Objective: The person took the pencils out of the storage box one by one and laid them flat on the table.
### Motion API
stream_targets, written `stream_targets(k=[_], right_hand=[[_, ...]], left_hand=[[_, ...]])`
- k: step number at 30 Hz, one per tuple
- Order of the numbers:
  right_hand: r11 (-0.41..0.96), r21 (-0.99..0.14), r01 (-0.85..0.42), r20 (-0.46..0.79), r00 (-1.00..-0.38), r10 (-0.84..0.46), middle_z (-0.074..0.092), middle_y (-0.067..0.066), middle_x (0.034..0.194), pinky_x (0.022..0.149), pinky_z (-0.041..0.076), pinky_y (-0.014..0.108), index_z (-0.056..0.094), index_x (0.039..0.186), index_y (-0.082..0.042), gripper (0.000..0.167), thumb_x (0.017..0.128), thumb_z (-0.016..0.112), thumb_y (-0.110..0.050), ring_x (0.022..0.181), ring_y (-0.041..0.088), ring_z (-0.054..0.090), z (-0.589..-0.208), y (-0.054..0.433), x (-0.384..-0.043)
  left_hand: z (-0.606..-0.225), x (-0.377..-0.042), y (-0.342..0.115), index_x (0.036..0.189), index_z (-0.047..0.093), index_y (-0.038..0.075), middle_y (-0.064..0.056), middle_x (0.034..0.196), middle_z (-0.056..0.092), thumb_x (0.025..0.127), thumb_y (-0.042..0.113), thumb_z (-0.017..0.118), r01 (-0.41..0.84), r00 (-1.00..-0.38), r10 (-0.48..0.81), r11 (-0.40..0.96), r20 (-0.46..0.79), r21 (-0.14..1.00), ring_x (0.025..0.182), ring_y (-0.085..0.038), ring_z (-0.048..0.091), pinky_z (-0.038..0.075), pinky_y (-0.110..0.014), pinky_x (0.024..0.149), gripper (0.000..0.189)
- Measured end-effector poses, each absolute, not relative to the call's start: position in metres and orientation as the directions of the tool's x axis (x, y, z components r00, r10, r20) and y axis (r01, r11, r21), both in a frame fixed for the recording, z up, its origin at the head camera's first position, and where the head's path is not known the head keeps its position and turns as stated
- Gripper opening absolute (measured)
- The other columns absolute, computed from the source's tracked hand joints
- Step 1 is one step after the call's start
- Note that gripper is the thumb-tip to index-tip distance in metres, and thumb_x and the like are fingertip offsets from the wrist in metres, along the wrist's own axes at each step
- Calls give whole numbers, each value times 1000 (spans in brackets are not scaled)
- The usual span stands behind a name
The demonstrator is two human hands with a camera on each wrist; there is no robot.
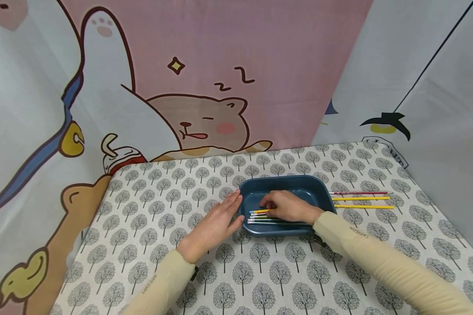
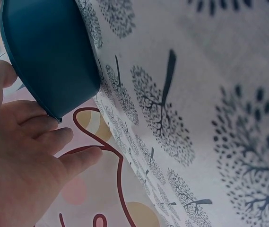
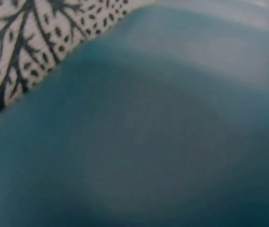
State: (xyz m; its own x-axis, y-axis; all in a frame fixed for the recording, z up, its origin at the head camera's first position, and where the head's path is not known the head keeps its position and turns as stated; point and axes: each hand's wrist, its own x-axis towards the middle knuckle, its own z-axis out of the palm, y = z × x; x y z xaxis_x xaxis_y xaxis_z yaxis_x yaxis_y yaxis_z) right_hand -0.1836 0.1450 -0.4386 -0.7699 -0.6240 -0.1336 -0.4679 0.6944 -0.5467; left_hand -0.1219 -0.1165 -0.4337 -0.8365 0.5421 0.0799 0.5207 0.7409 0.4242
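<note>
Right hand (image 1: 289,206): palm down inside the blue bin (image 1: 276,184), fingers bent downward over the pencils. Whether it pinches the yellow pencil with the pale blue end (image 1: 260,211) or merely hovers over it, cannot tell; the hand's own back hides the contact. Left hand (image 1: 216,224): fingers mostly extended, tips against the bin's left end, gripping nothing.

Pencils: beneath the right hand, the yellow one and several darker pencils (image 1: 275,222) lie roughly parallel along the bin's near side. Beyond the right end, on the tree-print cloth (image 1: 284,297), one red pencil (image 1: 362,193) and two yellow pencils (image 1: 362,203) lie side by side, close to the wall.

Step in hand, judged: arranging pencils in the bin. For good handling, keep the fingertips low, lay each pencil parallel to its neighbours and let go gently, since round shafts may roll. Light left-hand pressure should suffice (a hard push could slide the bin towards the loose three).

Views compared: left wrist shows the bin's outer wall meeting the cloth and the fingers at its rim, one reaching past the corner; head lacks that. Right wrist gives only blurred blue and a patch of cloth, no fingers or pencils. Only head shows the contents.
</note>
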Motion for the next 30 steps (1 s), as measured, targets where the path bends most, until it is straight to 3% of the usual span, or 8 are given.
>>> stream_targets(k=[10, 23, 30], right_hand=[[676, -563, -475, -122, -761, -637, 62, -6, 85, 68, 47, 30, 79, 99, -14, 7, 95, 75, -10, 76, 11, 52, -440, 146, -184], [651, -621, -437, -150, -749, -645, 65, -7, 75, 64, 46, 28, 74, 92, -15, 11, 94, 73, -4, 66, 9, 54, -439, 146, -182], [650, -621, -439, -152, -746, -648, 67, -8, 80, 63, 47, 28, 74, 95, -14, 13, 96, 67, -2, 66, 9, 55, -438, 149, -181]], left_hand=[[-433, -122, -116, 159, 35, 2, -8, 170, 20, 109, 34, 54, 525, -834, 545, 739, 84, 422, 154, -30, 27, 32, -60, 120, 63], [-434, -121, -116, 159, 35, 1, -10, 170, 20, 109, 34, 54, 525, -835, 544, 740, 85, 420, 154, -32, 28, 33, -60, 119, 63], [-434, -121, -116, 159, 34, 1, -10, 169, 21, 109, 34, 54, 524, -836, 542, 744, 86, 414, 154, -29, 25, 33, -58, 120, 63]])
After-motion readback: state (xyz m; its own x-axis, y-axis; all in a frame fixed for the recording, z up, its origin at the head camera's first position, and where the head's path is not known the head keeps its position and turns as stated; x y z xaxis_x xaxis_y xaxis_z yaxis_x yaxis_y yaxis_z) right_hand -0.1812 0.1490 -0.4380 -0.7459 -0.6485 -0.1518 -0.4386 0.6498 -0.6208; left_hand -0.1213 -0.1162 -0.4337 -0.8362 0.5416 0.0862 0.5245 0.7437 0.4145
